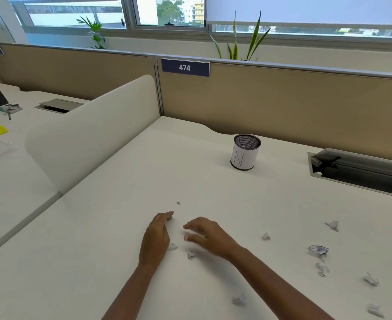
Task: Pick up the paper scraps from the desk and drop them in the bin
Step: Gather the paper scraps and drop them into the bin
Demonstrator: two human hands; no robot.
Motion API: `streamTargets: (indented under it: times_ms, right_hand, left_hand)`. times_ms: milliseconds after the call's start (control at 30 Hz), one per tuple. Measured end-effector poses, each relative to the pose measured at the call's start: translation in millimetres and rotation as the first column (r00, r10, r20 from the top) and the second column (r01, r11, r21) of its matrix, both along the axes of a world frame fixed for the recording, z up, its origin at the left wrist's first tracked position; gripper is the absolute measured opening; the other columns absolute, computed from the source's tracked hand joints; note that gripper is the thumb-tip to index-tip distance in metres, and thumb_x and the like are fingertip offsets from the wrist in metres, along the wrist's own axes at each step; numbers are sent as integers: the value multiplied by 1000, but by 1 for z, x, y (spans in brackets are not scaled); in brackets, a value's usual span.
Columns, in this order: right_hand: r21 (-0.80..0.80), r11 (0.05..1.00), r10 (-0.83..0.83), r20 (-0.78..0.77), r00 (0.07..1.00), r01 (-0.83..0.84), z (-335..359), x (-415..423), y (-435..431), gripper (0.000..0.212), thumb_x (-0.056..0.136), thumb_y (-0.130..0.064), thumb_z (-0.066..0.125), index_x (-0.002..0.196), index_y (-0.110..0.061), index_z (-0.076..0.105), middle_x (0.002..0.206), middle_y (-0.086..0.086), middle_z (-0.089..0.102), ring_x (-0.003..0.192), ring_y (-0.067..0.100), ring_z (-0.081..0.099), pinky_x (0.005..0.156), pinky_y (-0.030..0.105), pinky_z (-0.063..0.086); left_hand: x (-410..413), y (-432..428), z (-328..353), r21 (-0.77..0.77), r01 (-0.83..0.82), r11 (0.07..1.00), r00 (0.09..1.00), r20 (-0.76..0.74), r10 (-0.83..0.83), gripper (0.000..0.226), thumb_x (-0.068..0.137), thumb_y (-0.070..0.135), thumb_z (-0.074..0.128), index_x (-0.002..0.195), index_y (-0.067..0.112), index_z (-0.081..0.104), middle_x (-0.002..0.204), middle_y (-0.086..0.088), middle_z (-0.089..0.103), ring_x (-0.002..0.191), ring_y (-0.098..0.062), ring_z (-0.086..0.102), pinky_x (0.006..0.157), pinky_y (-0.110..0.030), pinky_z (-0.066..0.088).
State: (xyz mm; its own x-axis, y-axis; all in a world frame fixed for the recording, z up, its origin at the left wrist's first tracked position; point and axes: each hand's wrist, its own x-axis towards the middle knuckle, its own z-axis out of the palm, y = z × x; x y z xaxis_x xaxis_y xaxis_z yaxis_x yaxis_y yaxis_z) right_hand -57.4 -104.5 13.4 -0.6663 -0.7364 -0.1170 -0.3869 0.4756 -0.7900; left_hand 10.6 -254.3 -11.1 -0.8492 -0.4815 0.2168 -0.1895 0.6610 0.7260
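Since scraps (pixel 191 254) lie on table (pixel 121 227) well short of bin (pixel 245 152), left hand (pixel 158 236) fingers flat, right hand (pixel 207 236) fingers loosely spread, both empty: pinch nearest bits firmly, gather several per trip.

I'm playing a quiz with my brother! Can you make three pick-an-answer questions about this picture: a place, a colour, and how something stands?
1. Where is the bin? A on the floor; B on the desk; C on the windowsill.
2. What colour is the 474 sign? A red; B green; C dark blue.
3. How does the bin stand? A upright; B tipped over; C upside down.
Answers: B, it sits on the white desktop; C, white numbers on dark blue; A, its open mesh top faces up.
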Motion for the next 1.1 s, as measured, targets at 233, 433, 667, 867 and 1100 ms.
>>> streamTargets:
  times_ms: [233, 433, 667, 867, 1100]
  right_hand:
    - [252, 948, 249, -210, 945, -194, 1, 14, 0, 49, 83, -22, 64, 129, -18, 47, 138, 7, 44, 126, 21, 39, 102, 35, 38]
    - [184, 983, 91, -449, 889, -8, -7, 19, 4, 23, 92, -11, 47, 111, -12, 60, 112, 10, 57, 106, 24, 50, 82, 35, 47]
    - [58, 974, -190, -324, 927, 220, -9, 2, 17, 18, 90, -9, 50, 100, -7, 65, 103, 13, 60, 97, 24, 56, 76, 24, 41]
    - [-28, 913, -403, -215, 890, 407, -2, -21, 40, 17, 87, -3, 55, 99, -5, 67, 104, 15, 65, 97, 24, 60, 84, 26, 45]
    - [-130, 831, -556, -162, 815, 540, 17, -53, 59, 14, 83, 2, 57, 93, 2, 68, 100, 17, 70, 94, 26, 63, 82, 27, 46]
  left_hand:
    - [9, 21, 2, -22, -179, 984, 984, -3, 179, 39, 87, -12, 39, 112, 7, 62, 99, -10, 62, 97, -25, 59, 71, -24, 43]
    - [23, 31, 5, -82, -101, 991, 995, 9, 103, 18, 89, 13, 57, 105, 10, 66, 96, -7, 61, 84, -24, 63, 64, -29, 48]
    - [32, 21, -2, -153, 135, 979, 990, 50, -129, 15, 85, 5, 60, 98, 8, 68, 88, -4, 55, 85, -20, 59, 76, -28, 53]
    - [-2, 18, 8, -149, 1, 989, 1000, -21, -4, 13, 90, 5, 56, 96, 1, 68, 91, -13, 60, 87, -26, 60, 75, -32, 50]
    - [-51, 14, 21, -191, -46, 981, 994, 91, 64, 25, 96, 14, 47, 115, 4, 59, 112, -14, 57, 105, -27, 57, 80, -39, 54]
